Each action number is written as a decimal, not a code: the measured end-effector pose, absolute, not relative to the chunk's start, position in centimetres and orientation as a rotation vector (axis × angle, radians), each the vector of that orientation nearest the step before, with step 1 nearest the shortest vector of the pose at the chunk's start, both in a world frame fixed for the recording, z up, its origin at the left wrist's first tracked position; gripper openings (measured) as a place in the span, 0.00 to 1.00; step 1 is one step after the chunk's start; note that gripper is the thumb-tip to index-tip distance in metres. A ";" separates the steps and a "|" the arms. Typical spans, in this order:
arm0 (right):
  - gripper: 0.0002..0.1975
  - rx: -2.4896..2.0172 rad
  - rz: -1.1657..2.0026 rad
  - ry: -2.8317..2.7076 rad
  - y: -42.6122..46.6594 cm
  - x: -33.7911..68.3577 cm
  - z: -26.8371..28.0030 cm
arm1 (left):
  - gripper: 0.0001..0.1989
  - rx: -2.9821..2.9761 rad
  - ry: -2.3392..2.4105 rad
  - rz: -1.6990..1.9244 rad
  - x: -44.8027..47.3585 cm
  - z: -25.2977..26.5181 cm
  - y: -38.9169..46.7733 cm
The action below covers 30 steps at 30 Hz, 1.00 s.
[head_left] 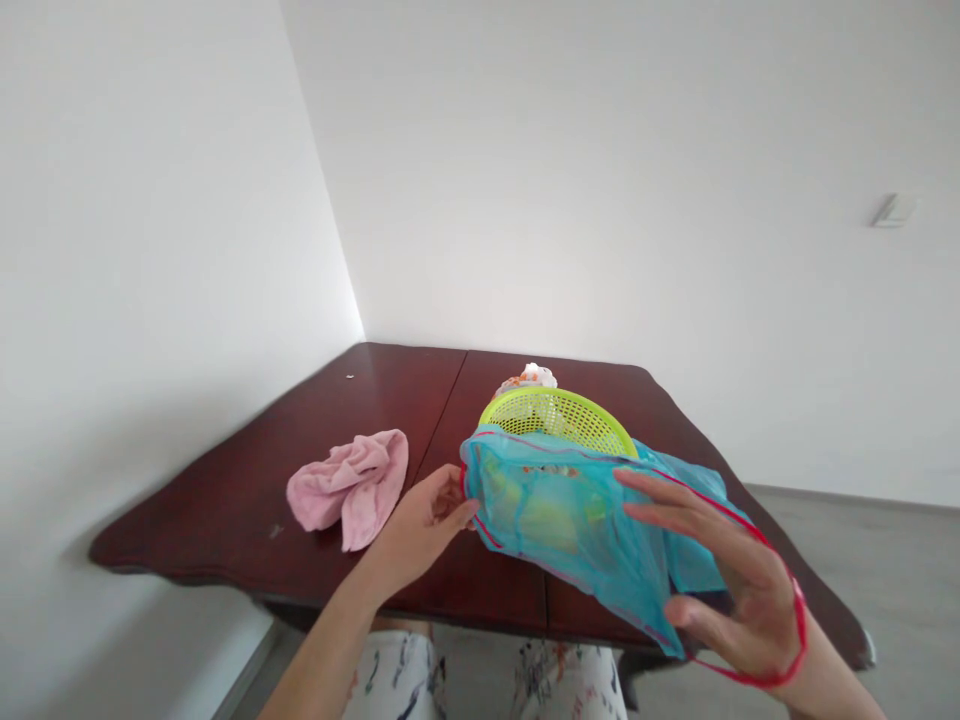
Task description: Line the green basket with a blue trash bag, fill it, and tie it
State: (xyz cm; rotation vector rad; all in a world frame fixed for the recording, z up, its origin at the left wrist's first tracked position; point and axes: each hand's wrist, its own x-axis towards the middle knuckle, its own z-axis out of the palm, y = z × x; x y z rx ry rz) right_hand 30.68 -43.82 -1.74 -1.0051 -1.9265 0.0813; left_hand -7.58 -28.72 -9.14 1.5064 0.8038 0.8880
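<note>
A blue mesh bag (pixel 547 505) with red trim stretches between my hands over the near part of the table. My left hand (pixel 431 520) pinches the bag's left edge at the red trim. My right hand (pixel 724 575) is at the bag's right side, fingers and thumb spread apart, the fingertips against the mesh. A red drawstring (pixel 801 625) loops around my right wrist. Behind the bag a yellow-green plastic basket (pixel 559 415) stands tilted, its lower part covered by the blue mesh. What the basket holds is mostly hidden.
A crumpled pink cloth (pixel 352 485) lies left of my left hand on the dark red-brown table (pixel 405 385). Behind the basket is a white and orange bundle (pixel 531 378). White walls border the table's left and far sides.
</note>
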 end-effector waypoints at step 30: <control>0.36 -0.823 0.541 -1.306 -38.8 29.3 3.2 | 0.30 1.193 0.158 1.572 -1.8 6.6 -25.5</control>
